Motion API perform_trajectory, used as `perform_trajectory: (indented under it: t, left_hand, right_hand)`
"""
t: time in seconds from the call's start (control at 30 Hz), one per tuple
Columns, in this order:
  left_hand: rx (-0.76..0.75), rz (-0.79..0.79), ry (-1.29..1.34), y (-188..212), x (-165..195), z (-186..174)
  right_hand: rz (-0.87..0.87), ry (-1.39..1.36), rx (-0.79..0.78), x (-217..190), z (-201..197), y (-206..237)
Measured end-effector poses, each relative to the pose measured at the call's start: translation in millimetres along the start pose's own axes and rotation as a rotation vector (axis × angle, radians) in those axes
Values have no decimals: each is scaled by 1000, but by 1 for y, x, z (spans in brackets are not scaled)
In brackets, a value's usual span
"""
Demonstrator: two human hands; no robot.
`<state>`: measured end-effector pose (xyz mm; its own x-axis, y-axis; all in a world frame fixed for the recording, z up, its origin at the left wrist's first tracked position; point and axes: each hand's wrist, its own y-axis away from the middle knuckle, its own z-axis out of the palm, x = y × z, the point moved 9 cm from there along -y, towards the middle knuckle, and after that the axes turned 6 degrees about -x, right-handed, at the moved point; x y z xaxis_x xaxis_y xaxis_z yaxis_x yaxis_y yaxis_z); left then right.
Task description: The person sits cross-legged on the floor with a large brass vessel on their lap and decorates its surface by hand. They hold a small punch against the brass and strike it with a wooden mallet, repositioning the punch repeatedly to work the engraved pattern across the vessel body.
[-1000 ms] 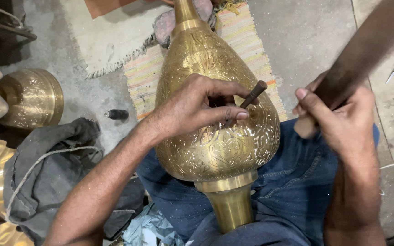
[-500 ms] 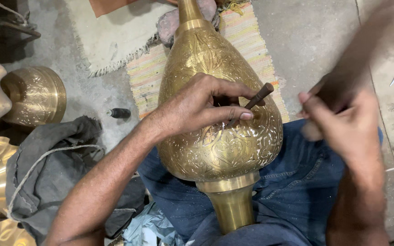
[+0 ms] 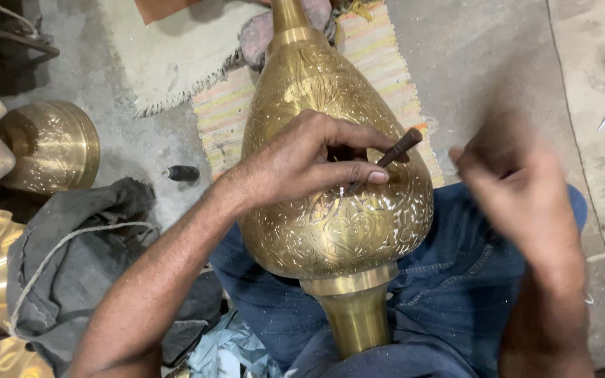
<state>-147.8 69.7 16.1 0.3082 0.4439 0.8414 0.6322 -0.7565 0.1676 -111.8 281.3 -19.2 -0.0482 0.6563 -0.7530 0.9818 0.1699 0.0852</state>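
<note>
Head view: I see both hands over an engraved brass vase point(image 3: 330, 210) lying across the lap.

My left hand point(image 3: 302, 164) rests on the vase's rounded belly, fingers curled, thumb and fingertips pinching a short dark chisel point(image 3: 386, 157) whose tip meets the chased floral surface and whose blunt end tilts up to the right. My right hand point(image 3: 519, 189) is off to the right of the vase, above the blue jeans point(image 3: 456, 280), badly blurred, so I cannot tell whether it is closed on anything. The vase's neck points away over a striped mat point(image 3: 225, 119); its foot lies towards me. On the left lie a grey cloth point(image 3: 71, 259) and a round brass piece point(image 3: 54, 143).
</note>
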Motion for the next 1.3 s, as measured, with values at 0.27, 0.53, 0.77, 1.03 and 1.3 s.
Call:
perform_trajectory:
  t: [0.27, 0.53, 0.77, 1.03, 1.3]
  left_hand:
    - [-5, 8, -6, -2, 2, -1]
    - [-18, 72, -48, -3, 10, -2]
    - [-40, 100, -36, -5, 9, -1]
    - [-60, 84, -14, -7, 6, 3]
    - [-63, 40, 26, -9, 5, 3]
  right_hand:
    - [85, -215, 119, 15, -6, 5]
    - [107, 229, 80, -2, -8, 6]
    - [40, 130, 133, -8, -13, 11]
    - [-64, 20, 231, -6, -16, 8]
    - [-87, -281, 192, -10, -13, 11]
